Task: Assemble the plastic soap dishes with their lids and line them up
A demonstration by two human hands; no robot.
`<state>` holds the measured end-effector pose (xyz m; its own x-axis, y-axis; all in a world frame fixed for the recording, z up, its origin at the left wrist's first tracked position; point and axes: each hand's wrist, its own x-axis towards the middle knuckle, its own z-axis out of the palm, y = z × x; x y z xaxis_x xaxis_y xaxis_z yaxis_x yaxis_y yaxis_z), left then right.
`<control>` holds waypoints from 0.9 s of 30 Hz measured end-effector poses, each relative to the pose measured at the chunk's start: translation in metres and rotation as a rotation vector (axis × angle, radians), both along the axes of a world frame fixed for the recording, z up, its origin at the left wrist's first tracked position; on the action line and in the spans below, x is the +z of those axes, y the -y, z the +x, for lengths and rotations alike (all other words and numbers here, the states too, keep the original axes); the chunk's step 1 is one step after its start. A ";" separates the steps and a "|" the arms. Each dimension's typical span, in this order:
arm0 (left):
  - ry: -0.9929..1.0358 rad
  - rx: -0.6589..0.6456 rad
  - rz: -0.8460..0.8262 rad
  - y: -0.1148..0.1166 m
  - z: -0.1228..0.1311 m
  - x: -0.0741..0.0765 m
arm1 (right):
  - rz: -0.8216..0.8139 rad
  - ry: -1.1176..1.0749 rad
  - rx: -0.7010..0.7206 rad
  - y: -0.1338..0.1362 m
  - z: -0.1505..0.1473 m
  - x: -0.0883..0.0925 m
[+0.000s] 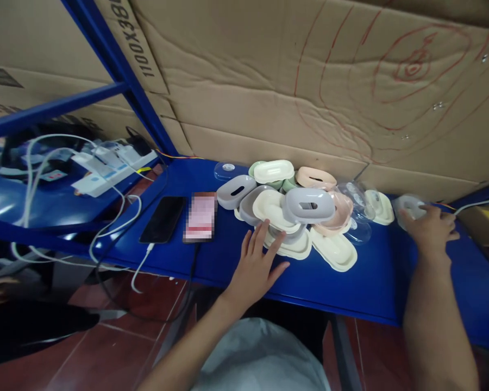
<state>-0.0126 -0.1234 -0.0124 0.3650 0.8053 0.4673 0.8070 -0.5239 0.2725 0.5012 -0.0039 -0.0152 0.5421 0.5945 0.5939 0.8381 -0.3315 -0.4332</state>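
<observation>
A heap of oval plastic shells (297, 212) in cream, grey, pink and green lies on a blue shelf (375, 282). My left hand (256, 260) rests flat on the shelf with its fingers spread, the fingertips touching a cream shell (287, 247) at the heap's near edge. At the right end of the shelf my right hand (430, 228) is curled over a clear round plastic piece (407, 207). More clear round pieces (358, 209) lie between the heap and that hand.
Two phones lie left of the heap, a black one (163, 219) and one with a lit screen (201, 217), both with cables. A power strip with chargers (110, 165) sits on a lower shelf at left. Cardboard (309, 81) backs the shelf.
</observation>
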 end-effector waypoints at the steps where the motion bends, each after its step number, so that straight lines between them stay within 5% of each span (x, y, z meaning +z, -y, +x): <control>1: 0.008 0.001 -0.005 -0.001 0.000 0.000 | 0.005 -0.031 -0.044 0.000 -0.002 0.000; 7: 0.103 -0.027 0.037 0.002 -0.003 0.001 | -0.028 -0.178 -0.056 0.012 -0.019 0.017; 11: 0.358 -0.100 0.132 -0.003 -0.005 0.022 | 0.145 -0.115 -0.002 0.013 -0.049 0.047; 14: 0.566 -0.180 0.086 -0.029 0.005 0.053 | 0.286 -0.099 0.365 0.010 -0.104 0.088; 17: 0.736 -0.261 -0.026 -0.076 0.026 0.088 | 0.165 -0.067 0.876 0.005 -0.173 0.134; 20: 0.972 -0.337 -0.248 -0.129 0.044 0.109 | -0.069 -0.210 1.218 -0.003 -0.230 0.166; 23: 1.140 -0.433 -0.325 -0.166 0.046 0.110 | -0.178 -0.309 1.286 -0.016 -0.260 0.172; 27: 1.189 -0.414 -0.379 -0.182 0.030 0.089 | -0.139 -0.325 1.175 -0.045 -0.262 0.148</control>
<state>0.0170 0.0589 0.0770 0.1403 0.8852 0.4436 -0.2269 -0.4074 0.8846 0.2394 0.0411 0.1328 -0.2552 0.8691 0.4237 0.5177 0.4930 -0.6993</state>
